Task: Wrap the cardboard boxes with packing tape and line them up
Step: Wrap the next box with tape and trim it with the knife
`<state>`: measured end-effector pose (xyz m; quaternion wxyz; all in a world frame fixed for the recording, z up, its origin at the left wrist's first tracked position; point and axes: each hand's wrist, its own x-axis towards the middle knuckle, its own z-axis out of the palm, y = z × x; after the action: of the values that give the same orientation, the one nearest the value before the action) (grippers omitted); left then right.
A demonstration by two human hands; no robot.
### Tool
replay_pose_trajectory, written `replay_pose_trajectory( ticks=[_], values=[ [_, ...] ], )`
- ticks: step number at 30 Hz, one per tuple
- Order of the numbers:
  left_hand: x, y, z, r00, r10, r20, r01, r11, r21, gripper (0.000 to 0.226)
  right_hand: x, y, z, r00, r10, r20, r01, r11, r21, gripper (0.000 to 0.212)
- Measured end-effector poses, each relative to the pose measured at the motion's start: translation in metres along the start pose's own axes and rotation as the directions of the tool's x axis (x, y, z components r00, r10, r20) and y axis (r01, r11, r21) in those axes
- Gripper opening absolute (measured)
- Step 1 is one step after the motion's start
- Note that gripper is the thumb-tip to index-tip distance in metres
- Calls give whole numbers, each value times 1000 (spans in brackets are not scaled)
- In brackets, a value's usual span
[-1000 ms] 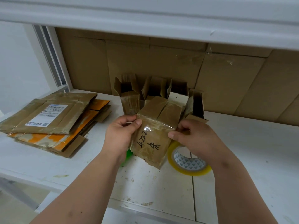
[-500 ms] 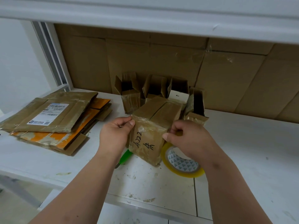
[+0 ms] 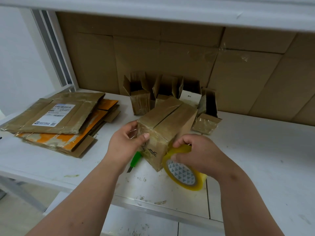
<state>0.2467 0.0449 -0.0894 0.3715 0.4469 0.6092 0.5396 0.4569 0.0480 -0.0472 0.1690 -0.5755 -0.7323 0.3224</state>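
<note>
A small brown cardboard box (image 3: 167,123) with black handwriting on its near face rests on the white table (image 3: 255,159), its top flaps closed. My left hand (image 3: 126,143) grips its near left corner, thumb pressing glossy tape on the front face. My right hand (image 3: 196,154) holds a yellow roll of packing tape (image 3: 185,174), tilted up against the box's right side. Behind stand several small open boxes (image 3: 139,97) in a row.
A stack of flattened cartons (image 3: 56,120), one with a white shipping label, lies at the left. A green utility knife (image 3: 135,160) lies under my left wrist. Cardboard sheets (image 3: 187,57) line the back wall, and a white shelf (image 3: 170,9) hangs overhead.
The box has gone from tilted up in both hands to resting on the table. My right hand left the box and lifted the tape roll, which earlier lay flat.
</note>
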Motion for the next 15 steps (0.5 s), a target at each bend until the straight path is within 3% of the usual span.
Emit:
replay_pose_trajectory(
  ticks=[3, 6, 8, 10, 15],
  values=[
    [-1, -9, -1, 999, -39, -35, 39, 999, -21, 46, -2, 3, 2, 1000, 10, -29, -9, 999, 38, 25],
    [-4, -29, -3, 990, -67, -126, 100, 956, 276, 41, -4, 5, 5, 998, 21, -52, -17, 998, 67, 25],
    [-4, -43, -6, 992, -103, -68, 124, 832, 542, 41, -5, 6, 8, 997, 27, -67, -20, 995, 95, 23],
    [-3, -51, -5, 989, -150, -1, 108, 708, 698, 49, -6, 5, 11, 996, 30, -88, -20, 994, 112, 21],
    [3, -47, -1, 984, -175, 13, 82, 525, 847, 25, -11, 4, 13, 993, 30, -111, -20, 996, 89, 20]
  ],
)
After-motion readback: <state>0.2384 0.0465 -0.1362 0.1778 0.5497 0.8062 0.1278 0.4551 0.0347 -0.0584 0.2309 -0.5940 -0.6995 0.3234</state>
